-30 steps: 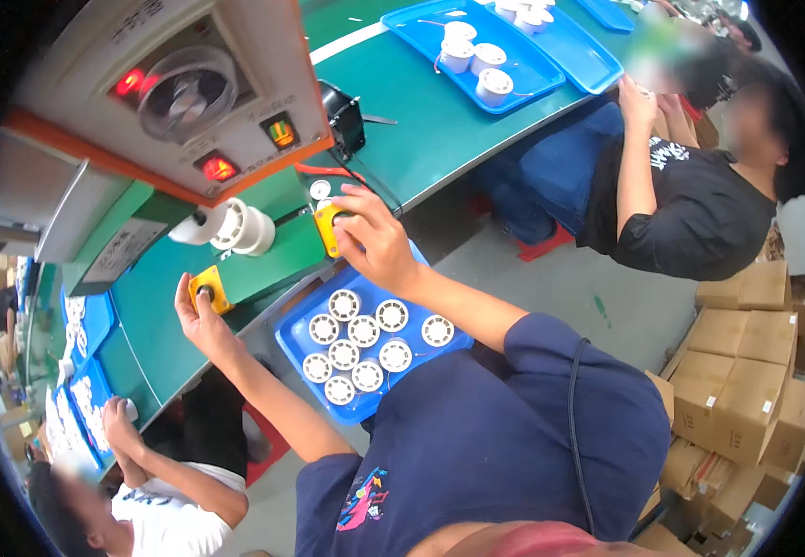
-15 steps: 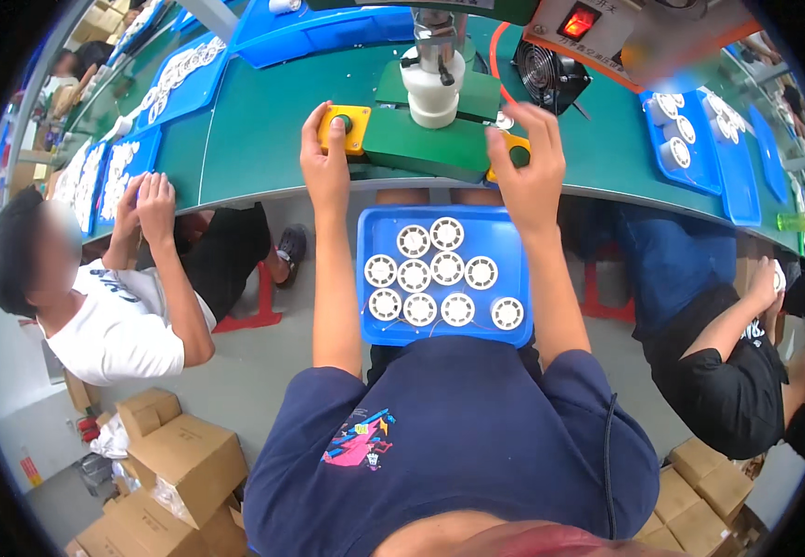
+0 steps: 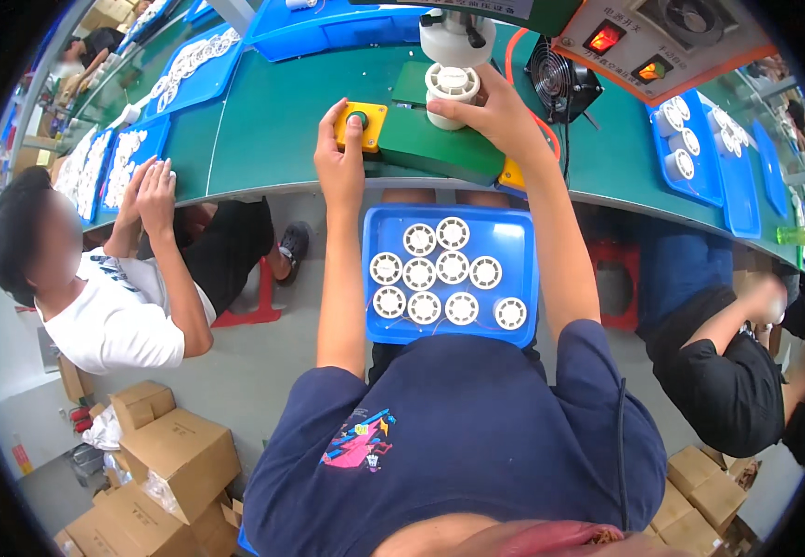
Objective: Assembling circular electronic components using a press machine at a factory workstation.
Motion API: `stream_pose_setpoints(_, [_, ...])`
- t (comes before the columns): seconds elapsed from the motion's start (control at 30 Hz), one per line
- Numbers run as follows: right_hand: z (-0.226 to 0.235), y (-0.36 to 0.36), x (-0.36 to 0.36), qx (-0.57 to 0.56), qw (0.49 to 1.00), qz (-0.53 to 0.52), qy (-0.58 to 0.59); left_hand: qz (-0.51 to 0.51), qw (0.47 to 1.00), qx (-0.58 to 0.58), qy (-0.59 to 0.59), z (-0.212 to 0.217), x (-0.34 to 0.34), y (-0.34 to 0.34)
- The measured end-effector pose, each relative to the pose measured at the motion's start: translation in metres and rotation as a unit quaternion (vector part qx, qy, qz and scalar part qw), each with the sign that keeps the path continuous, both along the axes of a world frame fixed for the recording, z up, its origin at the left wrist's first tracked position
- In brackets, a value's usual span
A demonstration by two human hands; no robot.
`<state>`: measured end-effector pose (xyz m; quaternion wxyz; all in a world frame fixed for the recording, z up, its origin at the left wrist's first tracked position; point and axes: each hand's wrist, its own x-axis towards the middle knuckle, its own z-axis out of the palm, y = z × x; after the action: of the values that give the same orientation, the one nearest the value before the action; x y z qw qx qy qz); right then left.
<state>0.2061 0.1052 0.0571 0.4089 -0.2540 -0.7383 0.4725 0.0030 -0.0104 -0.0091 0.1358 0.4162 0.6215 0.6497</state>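
My left hand (image 3: 339, 160) is wrapped round the left side of a yellow push-button box (image 3: 372, 136), its thumb on the button. At the press, my right hand (image 3: 506, 119) grips a round white slotted plastic housing (image 3: 453, 82) between thumb and fingers, some of which are hidden behind it. The housing stands upright on the green press base (image 3: 440, 147), below the white press head (image 3: 456, 43), with a gap between them. A second yellow button box (image 3: 511, 174) is mostly hidden under my right forearm. On my lap, a blue tray (image 3: 514, 232) holds several similar white housings.
An orange control box (image 3: 672, 46) with lit switches and a black fan (image 3: 560, 79) stand right of the press. Blue part trays (image 3: 741, 200) sit along the green bench (image 3: 263, 139). People sit on both sides; cardboard boxes (image 3: 180, 455) are stacked behind left.
My right hand has left the right button box and closed on the white housing. The press head has risen off it. My left hand stays on its button box.
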Motion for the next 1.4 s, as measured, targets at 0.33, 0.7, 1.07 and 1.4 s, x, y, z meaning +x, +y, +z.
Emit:
stream_pose_setpoints(0.33, [0.011, 0.003, -0.002, -0.018, 0.995, -0.085, 0.051, -0.004, 0.999, -0.023, 0.033, 0.001, 0.001, 0.008])
stream_pose_setpoints(0.7, [-0.005, -0.064, 0.174, 0.107, 0.858, -0.502, -0.011, -0.003, 0.999, -0.006, 0.038, 0.009, 0.009, -0.002])
stream_pose_setpoints(1.07, [-0.061, 0.065, 0.313, 0.075, 0.711, -0.635, -0.292, -0.01, 0.998, -0.001, 0.056, -0.003, -0.003, 0.002])
stream_pose_setpoints(1.4, [-0.098, 0.006, 0.294, 0.305, 0.649, -0.655, -0.24, 0.085, 0.995, 0.025, 0.035, 0.001, 0.031, -0.061])
